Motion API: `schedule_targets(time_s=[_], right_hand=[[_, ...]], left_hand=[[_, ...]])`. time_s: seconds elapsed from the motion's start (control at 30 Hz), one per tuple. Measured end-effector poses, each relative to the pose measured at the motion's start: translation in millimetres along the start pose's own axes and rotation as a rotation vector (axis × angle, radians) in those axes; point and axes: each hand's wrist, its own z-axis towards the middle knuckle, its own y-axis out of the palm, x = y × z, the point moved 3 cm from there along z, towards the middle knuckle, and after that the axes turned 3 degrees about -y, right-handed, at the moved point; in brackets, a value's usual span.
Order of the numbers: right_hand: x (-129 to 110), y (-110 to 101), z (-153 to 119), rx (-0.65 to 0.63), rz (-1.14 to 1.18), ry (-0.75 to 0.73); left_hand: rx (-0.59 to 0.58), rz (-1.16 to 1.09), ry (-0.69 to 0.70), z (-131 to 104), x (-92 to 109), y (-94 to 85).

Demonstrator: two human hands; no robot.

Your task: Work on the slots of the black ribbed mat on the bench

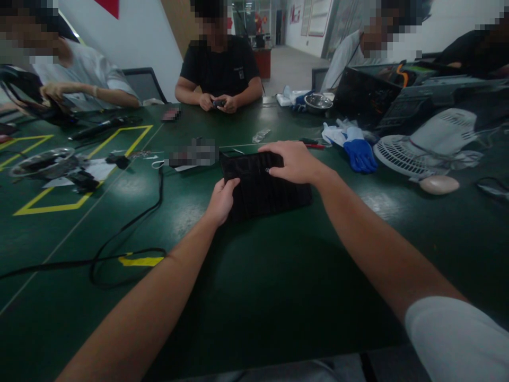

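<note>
Black object (274,196), dark green table (286,286)

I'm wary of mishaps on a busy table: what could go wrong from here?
The black cable loops close beside the left forearm, so a sweep of that arm might catch it. The black flat object between the left hand and right hand is dark against a dark green table, so its edges could be misjudged. A red item lies beyond it, which a forward push might bump.
</note>
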Motion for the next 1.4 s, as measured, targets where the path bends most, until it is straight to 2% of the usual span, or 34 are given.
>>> schedule_targets(time_s=[0.4, 1.4], right_hand=[[-4.0, -0.1, 0.0, -0.013, -0.026, 0.02], [-5.7, 5.8, 0.3, 0.054, -0.03, 0.063]], left_hand=[[-0.023, -0.003, 0.006, -0.1, 0.2, 0.7], [-0.02, 0.014, -0.008, -0.3, -0.5, 0.6]])
